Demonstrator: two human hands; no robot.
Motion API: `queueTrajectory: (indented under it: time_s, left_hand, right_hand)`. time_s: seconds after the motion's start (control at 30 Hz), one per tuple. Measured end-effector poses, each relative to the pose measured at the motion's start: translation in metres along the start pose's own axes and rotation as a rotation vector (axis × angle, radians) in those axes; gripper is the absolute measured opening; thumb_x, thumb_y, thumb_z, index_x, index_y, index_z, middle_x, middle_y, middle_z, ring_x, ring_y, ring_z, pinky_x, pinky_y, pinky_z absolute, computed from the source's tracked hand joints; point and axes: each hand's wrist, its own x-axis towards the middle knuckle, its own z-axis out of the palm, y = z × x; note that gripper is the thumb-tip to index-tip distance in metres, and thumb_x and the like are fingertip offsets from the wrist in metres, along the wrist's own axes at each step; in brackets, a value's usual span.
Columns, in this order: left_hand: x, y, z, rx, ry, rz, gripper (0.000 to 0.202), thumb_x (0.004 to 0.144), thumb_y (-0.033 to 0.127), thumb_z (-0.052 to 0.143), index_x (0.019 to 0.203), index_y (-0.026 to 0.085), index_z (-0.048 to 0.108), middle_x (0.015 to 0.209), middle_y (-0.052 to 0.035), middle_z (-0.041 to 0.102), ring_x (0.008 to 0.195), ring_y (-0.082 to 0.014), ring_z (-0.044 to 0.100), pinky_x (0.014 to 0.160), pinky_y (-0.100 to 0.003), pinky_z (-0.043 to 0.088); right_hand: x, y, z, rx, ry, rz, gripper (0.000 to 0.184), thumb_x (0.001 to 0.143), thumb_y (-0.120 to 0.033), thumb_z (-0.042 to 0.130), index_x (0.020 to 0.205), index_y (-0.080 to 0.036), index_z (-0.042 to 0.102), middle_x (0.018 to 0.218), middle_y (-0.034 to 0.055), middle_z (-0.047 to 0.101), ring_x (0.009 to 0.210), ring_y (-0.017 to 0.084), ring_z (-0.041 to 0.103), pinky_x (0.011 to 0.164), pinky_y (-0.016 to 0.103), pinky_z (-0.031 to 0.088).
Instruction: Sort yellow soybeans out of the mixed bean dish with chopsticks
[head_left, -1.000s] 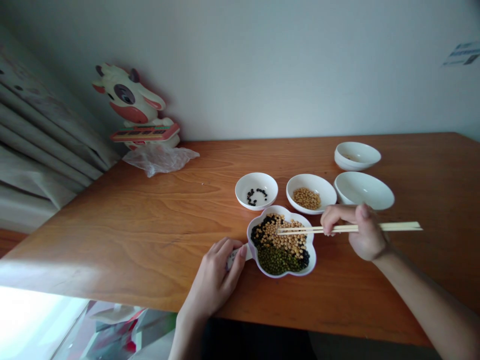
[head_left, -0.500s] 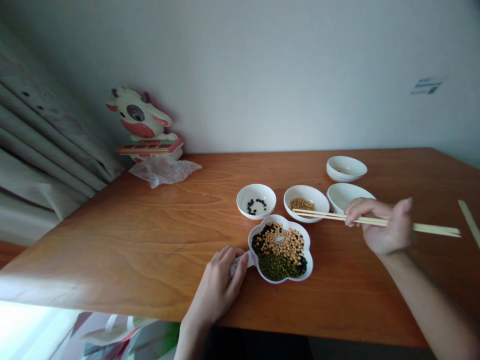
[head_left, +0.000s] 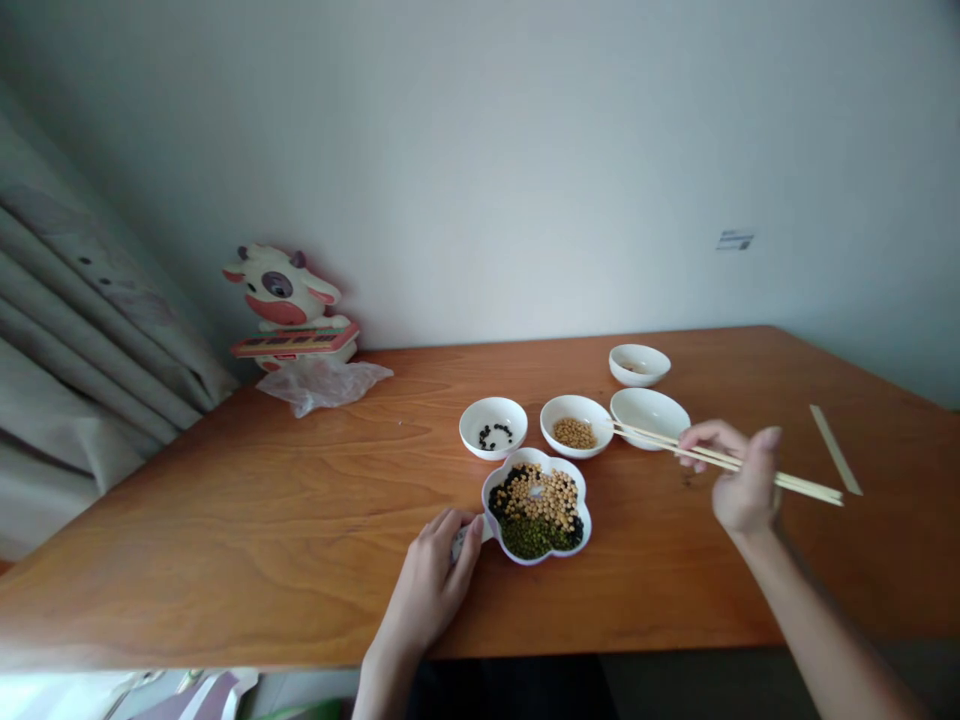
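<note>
My left hand (head_left: 441, 572) grips the short handle of a white flower-shaped dish (head_left: 587, 545) on the table. Soybeans (head_left: 556, 495), green mung beans (head_left: 527, 538) and black beans lie in it. In my right hand (head_left: 739, 475) is a pair of chopsticks (head_left: 806, 488), held above the table with the tips pointing left, near the rims of two bowls. One white bowl (head_left: 551, 408) holds soybeans (head_left: 574, 433). To its left, another bowl (head_left: 469, 425) contains several black beans (head_left: 495, 436). The bowl to its right (head_left: 645, 405) shows no beans.
Behind stands a further white bowl (head_left: 640, 360) with a little something brownish inside. A pale flat strip (head_left: 836, 450) lies at the right. At the back left are a cow toy with a keyboard (head_left: 292, 310) and a crumpled clear plastic bag (head_left: 322, 385). A curtain (head_left: 90, 350) hangs at left.
The chopstick tips have moved away from over the soybean bowl, to the right. My left hand keeps hold of the dish handle. The camera view has shifted.
</note>
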Motion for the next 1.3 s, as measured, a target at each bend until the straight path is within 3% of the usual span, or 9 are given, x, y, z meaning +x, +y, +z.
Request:
queueTrajectory:
  time_s: [0.13,0.27,0.43,0.57,0.73,0.9,1.0,1.2,1.3]
  left_hand:
    - [0.002,-0.005,0.003,-0.006,0.001,0.011,0.047,0.123,0.054,0.045,0.103,0.024,0.075,0.099,-0.0098,0.082,0.092,-0.0279,0.079,0.084,-0.034,0.057]
    - [0.003,-0.009,0.004,-0.007,0.006,0.013,0.045,0.123,0.054,0.046,0.102,0.024,0.074,0.099,-0.0086,0.082,0.092,-0.0277,0.079,0.085,-0.034,0.056]
    - [0.004,-0.008,0.004,0.002,0.018,0.003,0.045,0.122,0.053,0.049,0.098,0.024,0.073,0.093,-0.0071,0.081,0.087,-0.0267,0.077,0.082,-0.033,0.054]
    - [0.002,-0.007,0.003,0.006,0.000,0.000,0.045,0.123,0.052,0.046,0.104,0.024,0.074,0.100,-0.0084,0.083,0.093,-0.0268,0.079,0.085,-0.033,0.055]
    - [0.000,-0.007,0.003,0.008,-0.020,-0.004,0.043,0.123,0.051,0.045,0.106,0.024,0.075,0.102,-0.0097,0.083,0.096,-0.0273,0.079,0.088,-0.034,0.056]
    - [-0.002,-0.008,0.004,-0.022,-0.030,-0.039,0.044,0.123,0.052,0.046,0.102,0.024,0.074,0.100,-0.0091,0.081,0.093,-0.0277,0.078,0.087,-0.035,0.056]
    - [0.000,-0.004,0.000,-0.068,-0.056,-0.092,0.045,0.122,0.055,0.048,0.102,0.024,0.074,0.102,-0.0081,0.082,0.095,-0.0272,0.078,0.089,-0.034,0.056]
    - [0.021,0.012,-0.027,-0.122,-0.257,-0.205,0.043,0.119,0.058,0.050,0.117,0.024,0.077,0.105,-0.0052,0.083,0.095,-0.0247,0.075,0.086,-0.031,0.054]
    - [0.040,0.022,-0.038,0.076,-0.399,-0.259,0.048,0.117,0.058,0.047,0.096,0.023,0.073,0.090,-0.0038,0.079,0.083,-0.0229,0.071,0.074,-0.030,0.048]
  right_hand:
    - [-0.024,-0.004,-0.001,0.085,0.159,0.021,0.092,0.098,-0.099,0.030,0.070,-0.024,0.075,0.054,0.0044,0.061,0.048,0.019,0.052,0.046,0.033,0.038]
    - [-0.063,-0.008,0.014,0.176,0.241,0.089,0.077,0.104,-0.088,0.040,0.077,-0.024,0.073,0.067,0.0041,0.069,0.048,0.015,0.056,0.044,0.029,0.041]
    - [-0.108,-0.008,0.044,0.208,0.169,0.204,0.069,0.106,-0.081,0.048,0.074,-0.024,0.071,0.054,0.0002,0.059,0.043,0.014,0.052,0.042,0.027,0.042]
    - [-0.119,-0.009,0.057,0.167,0.070,0.249,0.069,0.104,-0.080,0.054,0.071,-0.023,0.072,0.055,0.0027,0.064,0.044,0.015,0.055,0.043,0.026,0.042]
    - [-0.092,-0.039,0.060,0.086,-0.070,0.248,0.066,0.108,-0.074,0.057,0.072,-0.022,0.075,0.063,0.0024,0.067,0.054,0.014,0.059,0.053,0.027,0.045]
    - [-0.037,-0.091,0.069,-0.244,-0.433,0.146,0.062,0.116,-0.070,0.047,0.080,-0.024,0.070,0.070,0.0005,0.066,0.067,0.017,0.062,0.067,0.031,0.051]
    - [-0.014,-0.111,0.077,-0.358,-0.512,0.091,0.058,0.117,-0.068,0.046,0.082,-0.025,0.064,0.073,-0.0005,0.066,0.070,0.018,0.065,0.068,0.032,0.050]
    - [0.005,-0.115,0.083,-0.459,-0.573,0.004,0.054,0.119,-0.062,0.046,0.085,-0.026,0.068,0.073,-0.0012,0.070,0.070,0.018,0.068,0.070,0.032,0.050]
    - [0.007,-0.107,0.083,-0.482,-0.592,0.014,0.056,0.119,-0.063,0.046,0.085,-0.026,0.069,0.076,0.0003,0.075,0.073,0.019,0.072,0.070,0.032,0.051]
